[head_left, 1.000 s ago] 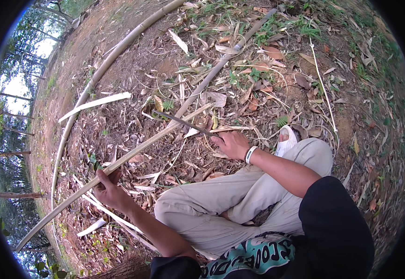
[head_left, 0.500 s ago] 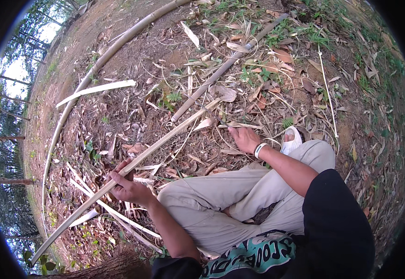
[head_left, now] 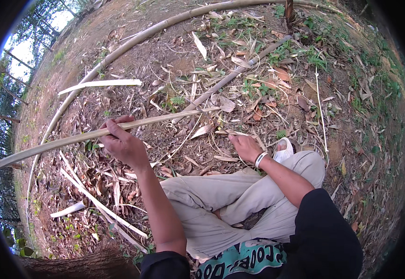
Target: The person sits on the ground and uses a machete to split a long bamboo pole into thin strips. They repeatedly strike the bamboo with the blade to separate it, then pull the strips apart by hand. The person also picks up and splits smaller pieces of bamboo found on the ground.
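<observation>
Outdoors, left hand (head_left: 124, 145) fingers clamped on bamboo strip (head_left: 165, 119), right hand (head_left: 245, 147) fingers loosely apart, leaf litter (head_left: 267, 88) around.

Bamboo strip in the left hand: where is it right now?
Head view, left half: the bamboo strip runs from the left edge toward centre, gripped by the left hand, above the leaf litter.

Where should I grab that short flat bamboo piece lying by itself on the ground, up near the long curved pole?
Probably around the middle of the flat bamboo strip, coming down from above. It lies flat on the leaf-covered ground, long and thin, with both ends free, so fingers pinching its two long edges at the middle should keep it balanced. The curved bamboo pole lies just behind it, so approaching from the near side looks easier.
</observation>
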`<state>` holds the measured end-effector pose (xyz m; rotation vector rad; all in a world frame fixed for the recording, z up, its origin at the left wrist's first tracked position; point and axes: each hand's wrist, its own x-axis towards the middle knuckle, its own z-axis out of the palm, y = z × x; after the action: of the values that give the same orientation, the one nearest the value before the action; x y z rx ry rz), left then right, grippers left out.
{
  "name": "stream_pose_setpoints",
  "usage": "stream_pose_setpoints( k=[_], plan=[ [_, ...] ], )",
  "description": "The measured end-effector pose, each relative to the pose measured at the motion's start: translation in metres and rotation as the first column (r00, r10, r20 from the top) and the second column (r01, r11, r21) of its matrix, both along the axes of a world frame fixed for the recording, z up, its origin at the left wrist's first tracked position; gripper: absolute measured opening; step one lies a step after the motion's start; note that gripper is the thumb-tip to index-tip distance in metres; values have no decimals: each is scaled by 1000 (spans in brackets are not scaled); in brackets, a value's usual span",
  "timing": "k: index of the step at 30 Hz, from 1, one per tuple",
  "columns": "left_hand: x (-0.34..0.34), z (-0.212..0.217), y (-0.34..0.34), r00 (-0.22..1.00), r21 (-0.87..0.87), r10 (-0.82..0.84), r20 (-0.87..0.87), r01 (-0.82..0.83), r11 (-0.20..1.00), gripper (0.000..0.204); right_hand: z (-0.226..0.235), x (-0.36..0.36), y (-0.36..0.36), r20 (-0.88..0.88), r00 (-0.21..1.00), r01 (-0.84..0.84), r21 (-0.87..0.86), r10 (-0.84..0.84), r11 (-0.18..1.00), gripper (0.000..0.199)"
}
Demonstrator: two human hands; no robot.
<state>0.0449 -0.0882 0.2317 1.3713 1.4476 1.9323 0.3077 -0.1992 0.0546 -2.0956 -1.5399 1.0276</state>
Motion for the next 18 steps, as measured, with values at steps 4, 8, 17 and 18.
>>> stream_pose_setpoints(
  k=[4, 8, 17, 18],
  plan=[
    [2, -14, 20, 931, 148, -39, 364, -17, 989, 24, -34, 13, 0, 40, 995, 94, -81, -91, 992, 72],
    [-11, -35, 15, 836, 261, -12, 548, -157, 953, 29, -23, 17, 2, 54, 998, 25, -47, -22, 999, 71],
    [-5, -27, 15, 782, 143, 96, 616, -230, 963, 33, -32, 14, 2, 74, 995, 64, -43, -61, 997, 70],
    [-12, -31, 15, 809, 145, 76, 583, -196, 970, 32, -40, 12, -1, 109, 993, -43, -1, 43, 999, 68]
  ],
)
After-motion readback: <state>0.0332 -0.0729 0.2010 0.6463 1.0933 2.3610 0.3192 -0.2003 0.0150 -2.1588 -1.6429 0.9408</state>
